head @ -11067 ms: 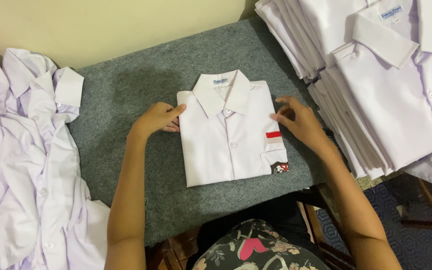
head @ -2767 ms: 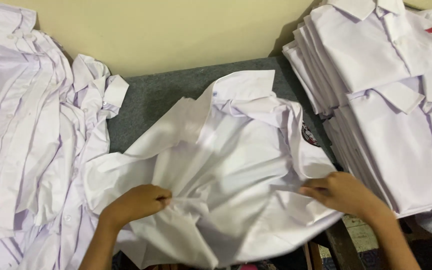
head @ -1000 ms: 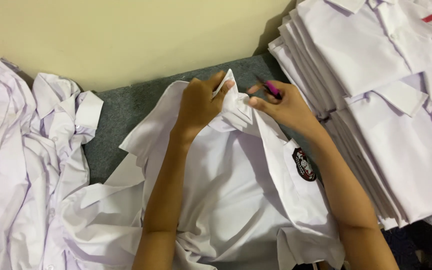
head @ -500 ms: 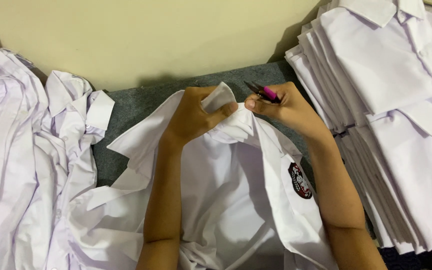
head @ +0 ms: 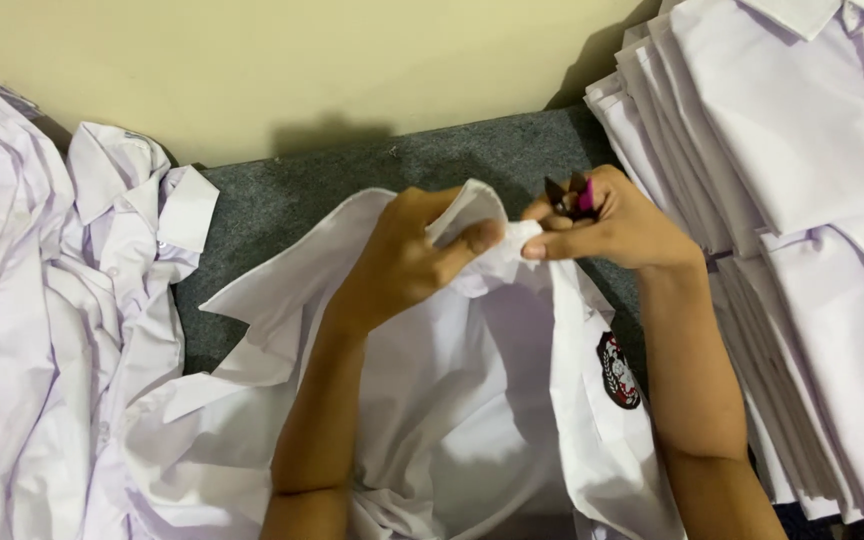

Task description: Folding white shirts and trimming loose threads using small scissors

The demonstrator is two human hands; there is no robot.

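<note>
A white shirt (head: 472,400) lies spread open on the grey table (head: 282,200), with a round dark badge (head: 618,371) on its right front. My left hand (head: 402,262) grips the shirt's collar (head: 482,210) and lifts it off the table. My right hand (head: 617,220) pinches the same collar from the right, thumb and forefinger on the cloth. That hand also holds a small pink-handled cutter (head: 574,196), its dark tips pointing up and away.
A tall stack of folded white shirts (head: 802,200) fills the right side. A loose heap of unfolded white shirts (head: 52,330) covers the left. A pale wall (head: 352,60) rises right behind the table's far edge.
The folded shirt from earlier is gone and an open shirt has been spread out. Both hands moved up to its collar and now lift and bunch it between them.
</note>
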